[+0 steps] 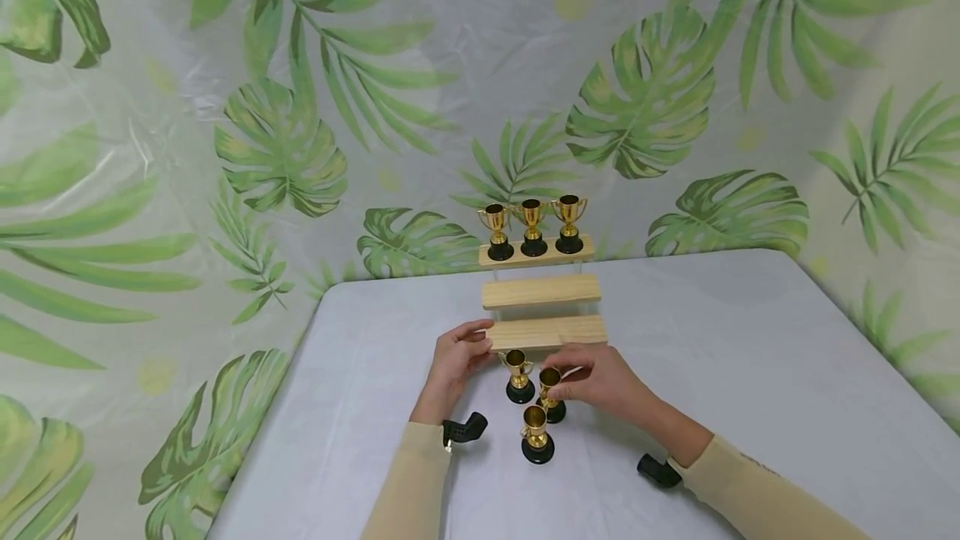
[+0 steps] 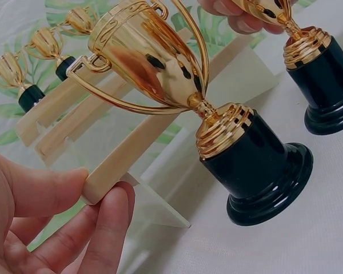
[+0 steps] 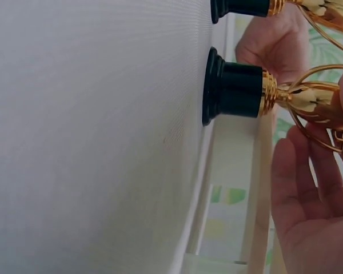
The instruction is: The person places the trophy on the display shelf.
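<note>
My left hand (image 1: pixel 456 358) pinches the left end of the lowest wooden board (image 2: pixel 128 151) of a three-tier display stand, thumb on top and fingers beneath. My right hand (image 1: pixel 600 373) holds the cup of a small gold trophy (image 3: pixel 314 103) between thumb and fingers; its black base (image 3: pixel 240 88) appears to stand on the table. To the left, close by my left hand, stands another upright trophy (image 1: pixel 517 369). A third trophy (image 1: pixel 536 427) stands nearer the front, touched by neither hand.
Three more trophies stand in a row on the top board (image 1: pixel 551 247), behind the bare middle board (image 1: pixel 540 291). White cloth covers the table (image 1: pixel 750 373). A leaf-patterned curtain (image 1: pixel 480 90) hangs behind it.
</note>
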Demonstrator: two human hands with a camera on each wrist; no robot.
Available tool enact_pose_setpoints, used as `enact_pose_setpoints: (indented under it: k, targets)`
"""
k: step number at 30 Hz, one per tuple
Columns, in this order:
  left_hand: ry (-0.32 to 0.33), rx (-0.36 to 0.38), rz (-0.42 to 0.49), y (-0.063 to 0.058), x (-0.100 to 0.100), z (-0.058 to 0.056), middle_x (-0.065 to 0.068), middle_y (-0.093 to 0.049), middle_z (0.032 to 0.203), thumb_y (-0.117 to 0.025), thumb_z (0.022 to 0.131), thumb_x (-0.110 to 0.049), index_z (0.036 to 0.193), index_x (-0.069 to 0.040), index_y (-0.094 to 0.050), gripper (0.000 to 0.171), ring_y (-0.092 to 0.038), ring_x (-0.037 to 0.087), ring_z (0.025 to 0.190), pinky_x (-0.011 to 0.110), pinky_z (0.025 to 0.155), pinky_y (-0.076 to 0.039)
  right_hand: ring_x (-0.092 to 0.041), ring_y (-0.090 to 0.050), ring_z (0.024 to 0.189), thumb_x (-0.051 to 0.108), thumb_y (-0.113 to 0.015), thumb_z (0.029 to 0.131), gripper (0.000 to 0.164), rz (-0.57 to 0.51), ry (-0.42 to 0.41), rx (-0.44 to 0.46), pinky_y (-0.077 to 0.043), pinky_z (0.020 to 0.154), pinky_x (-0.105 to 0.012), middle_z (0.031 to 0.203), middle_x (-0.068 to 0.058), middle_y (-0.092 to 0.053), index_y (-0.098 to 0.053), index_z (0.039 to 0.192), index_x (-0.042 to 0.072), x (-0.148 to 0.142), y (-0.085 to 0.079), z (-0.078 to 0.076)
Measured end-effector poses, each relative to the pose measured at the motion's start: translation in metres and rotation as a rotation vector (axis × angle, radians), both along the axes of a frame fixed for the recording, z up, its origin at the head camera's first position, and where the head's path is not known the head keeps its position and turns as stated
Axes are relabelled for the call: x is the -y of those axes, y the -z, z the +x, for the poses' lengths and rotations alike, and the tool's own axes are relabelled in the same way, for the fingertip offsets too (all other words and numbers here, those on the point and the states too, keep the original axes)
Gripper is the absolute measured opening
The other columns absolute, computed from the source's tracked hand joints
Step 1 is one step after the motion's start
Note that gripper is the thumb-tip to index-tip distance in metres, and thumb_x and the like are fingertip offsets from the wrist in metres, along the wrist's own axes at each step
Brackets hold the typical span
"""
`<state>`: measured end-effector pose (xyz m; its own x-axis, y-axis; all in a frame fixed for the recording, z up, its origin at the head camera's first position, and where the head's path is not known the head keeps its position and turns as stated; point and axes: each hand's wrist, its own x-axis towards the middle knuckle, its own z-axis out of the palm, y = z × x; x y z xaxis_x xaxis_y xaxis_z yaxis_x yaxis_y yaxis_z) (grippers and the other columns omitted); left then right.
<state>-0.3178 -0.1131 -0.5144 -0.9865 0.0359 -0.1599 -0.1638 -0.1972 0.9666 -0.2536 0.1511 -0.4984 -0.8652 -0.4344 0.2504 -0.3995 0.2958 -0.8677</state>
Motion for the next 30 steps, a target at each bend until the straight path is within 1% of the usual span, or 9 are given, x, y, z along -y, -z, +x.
enact_pose_setpoints:
  k: [4,7,11,15,18,21,24,26,30]
  targets:
    - [0.001,-0.003,-0.002,0.0004,0.0014,0.0015,0.010,-0.067,0.096,-0.069,0.086,0.009,0.120,-0.001,-0.072,0.035,-0.068,0.017,0.080,0.031,0.074,-0.059,-0.021,-0.070,0.087,0.034,-0.088,0.077,0.041,-0.007,0.025,-0.003,-0.060,0.073,-0.031,0.101,0.007,-0.070,-0.077,0.111,0.013,0.0018,0.0014,0.0005]
    - [0.003,-0.009,0.002,0.0003,0.0025,0.0007,0.010,-0.066,0.096,-0.069,0.087,0.009,0.120,-0.001,-0.072,0.035,-0.068,0.017,0.081,0.031,0.074,-0.060,-0.020,-0.070,0.086,0.037,-0.089,0.076,0.040,-0.012,0.040,0.007,-0.060,0.072,-0.031,0.101,0.008,-0.071,-0.078,0.109,0.018,0.0030,0.0017,0.0004]
    - [0.005,-0.017,0.001,0.0008,0.0029,-0.0005,0.010,-0.066,0.098,-0.069,0.087,0.008,0.121,-0.001,-0.071,0.035,-0.067,0.017,0.081,0.031,0.075,-0.060,-0.019,-0.070,0.085,0.038,-0.089,0.075,0.038,-0.021,0.047,-0.005,-0.060,0.072,-0.031,0.101,0.007,-0.072,-0.078,0.107,0.021,0.0029,0.0040,-0.0008]
    - [0.012,-0.018,-0.002,0.0020,0.0029,-0.0013,0.011,-0.067,0.099,-0.070,0.087,0.008,0.121,0.000,-0.071,0.035,-0.068,0.018,0.081,0.032,0.076,-0.060,-0.019,-0.070,0.087,0.036,-0.089,0.076,0.036,-0.015,0.045,-0.026,-0.060,0.074,-0.030,0.100,0.005,-0.071,-0.078,0.106,0.019,0.0021,0.0036,-0.0014]
    - [0.010,-0.009,0.000,0.0023,0.0016,-0.0018,0.011,-0.067,0.100,-0.070,0.086,0.007,0.120,-0.002,-0.072,0.035,-0.068,0.018,0.082,0.032,0.076,-0.059,-0.020,-0.070,0.088,0.033,-0.089,0.076,0.035,-0.007,0.054,-0.017,-0.059,0.076,-0.030,0.101,0.005,-0.071,-0.077,0.106,0.017,0.0018,0.0017,0.0001]
    - [0.004,-0.001,-0.005,0.0013,0.0008,-0.0021,0.011,-0.067,0.101,-0.071,0.086,0.007,0.119,-0.004,-0.073,0.035,-0.068,0.018,0.082,0.032,0.076,-0.059,-0.022,-0.070,0.088,0.025,-0.089,0.077,0.033,-0.008,0.065,-0.014,-0.059,0.077,-0.032,0.101,0.003,-0.071,-0.077,0.106,0.014,0.0031,0.0008,0.0017]
    - [0.004,-0.003,-0.005,0.0007,0.0004,-0.0014,0.011,-0.066,0.100,-0.070,0.086,0.007,0.119,-0.003,-0.073,0.035,-0.068,0.018,0.081,0.032,0.076,-0.059,-0.023,-0.070,0.086,0.019,-0.089,0.077,0.031,0.001,0.081,-0.017,-0.060,0.076,-0.035,0.100,0.002,-0.071,-0.076,0.105,0.014,0.0044,0.0009,0.0032]
    - [0.004,-0.011,0.002,0.0007,0.0001,-0.0009,0.011,-0.067,0.098,-0.070,0.086,0.008,0.120,-0.001,-0.072,0.036,-0.068,0.018,0.080,0.033,0.076,-0.060,-0.022,-0.070,0.086,0.019,-0.089,0.076,0.031,0.005,0.093,-0.024,-0.060,0.076,-0.037,0.100,0.003,-0.071,-0.076,0.104,0.016,0.0049,0.0010,0.0041]
    - [0.010,-0.029,0.016,0.0016,-0.0003,-0.0005,0.011,-0.067,0.096,-0.069,0.087,0.009,0.122,0.002,-0.070,0.036,-0.067,0.017,0.078,0.033,0.076,-0.060,-0.017,-0.070,0.086,0.025,-0.090,0.075,0.032,0.007,0.110,-0.031,-0.060,0.077,-0.035,0.099,0.006,-0.071,-0.077,0.104,0.019,0.0046,-0.0003,0.0061]
